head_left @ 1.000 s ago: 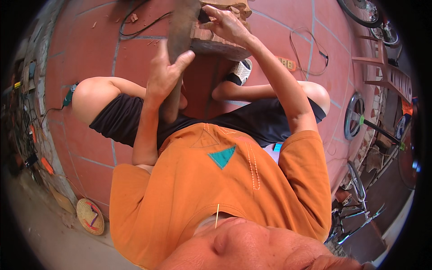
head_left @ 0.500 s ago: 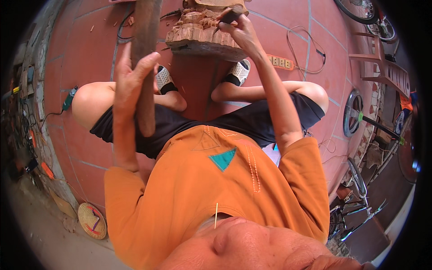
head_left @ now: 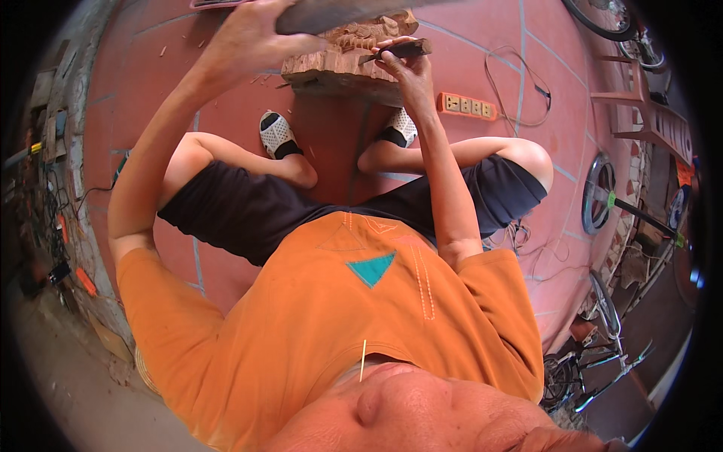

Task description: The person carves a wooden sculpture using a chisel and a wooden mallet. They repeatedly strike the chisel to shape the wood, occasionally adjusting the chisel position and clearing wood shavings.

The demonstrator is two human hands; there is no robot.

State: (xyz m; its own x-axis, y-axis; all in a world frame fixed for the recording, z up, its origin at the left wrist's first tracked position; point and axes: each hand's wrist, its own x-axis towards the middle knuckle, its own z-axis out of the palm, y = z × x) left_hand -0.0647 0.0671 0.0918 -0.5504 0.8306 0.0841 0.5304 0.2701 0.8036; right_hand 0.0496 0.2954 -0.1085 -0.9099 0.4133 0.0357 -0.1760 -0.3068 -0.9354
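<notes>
A pale brown block of wood (head_left: 327,71) with carved relief on top stands on the floor past my feet. My right hand (head_left: 409,74) pinches a dark-handled chisel (head_left: 413,49), held slantwise with its handle to the right. The thin blade points left over the carved wood; I cannot tell whether its tip touches. Raised at the upper left, my left hand (head_left: 252,45) is wrapped round a thick wooden mallet (head_left: 339,12), blurred by motion. The mallet lies crosswise above the block and hides part of the carving.
An orange power strip (head_left: 467,106) lies right of the block, near a looped cable (head_left: 489,71). A pink plastic chair (head_left: 648,113), a wheel (head_left: 597,192) and a bicycle (head_left: 595,369) stand along the right. Tools and cords line the left wall. Wood chips dot the red tiles.
My left hand has swung up and forward, and the mallet has turned from lengthwise to crosswise over the block. My right hand has shifted slightly nearer, with the chisel tilted flatter, handle rightward.
</notes>
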